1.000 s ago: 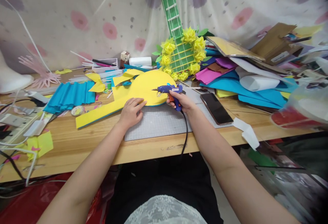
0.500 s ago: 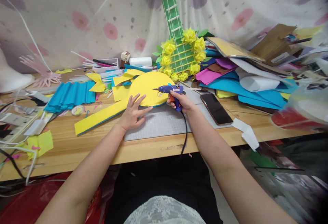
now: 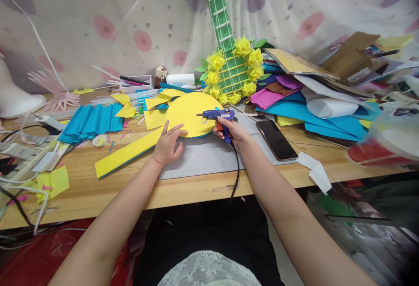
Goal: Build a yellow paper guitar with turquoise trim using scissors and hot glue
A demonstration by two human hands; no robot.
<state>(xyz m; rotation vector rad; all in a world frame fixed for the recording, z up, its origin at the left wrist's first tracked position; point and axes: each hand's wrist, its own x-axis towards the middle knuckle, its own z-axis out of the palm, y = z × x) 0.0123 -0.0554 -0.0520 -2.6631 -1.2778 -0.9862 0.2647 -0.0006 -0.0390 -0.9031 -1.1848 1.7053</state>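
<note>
My right hand (image 3: 231,131) is closed round the handle of a blue hot glue gun (image 3: 214,114), whose nozzle points left over a yellow paper cutout (image 3: 188,107). The cutout has a round body and a long straight neck reaching to the lower left, with a blue edge beneath. My left hand (image 3: 169,144) rests at the join of body and neck, fingers apart and nothing gripped. A white glue stick (image 3: 247,114) pokes out of the gun's back. The gun's black cord (image 3: 237,170) runs down over the table edge. Below the cutout lies a grey cutting mat (image 3: 209,161).
Behind stands a green paper guitar (image 3: 229,70) ringed with yellow flowers. A phone (image 3: 276,139) lies at the right, near stacked coloured paper (image 3: 314,115) and a plastic cup (image 3: 382,146). Pleated blue paper (image 3: 91,122) and a power strip (image 3: 24,153) are at the left.
My left hand's fingers have drawn closer together and shifted slightly left on the cutout. My right hand and the glue gun stay almost in place.
</note>
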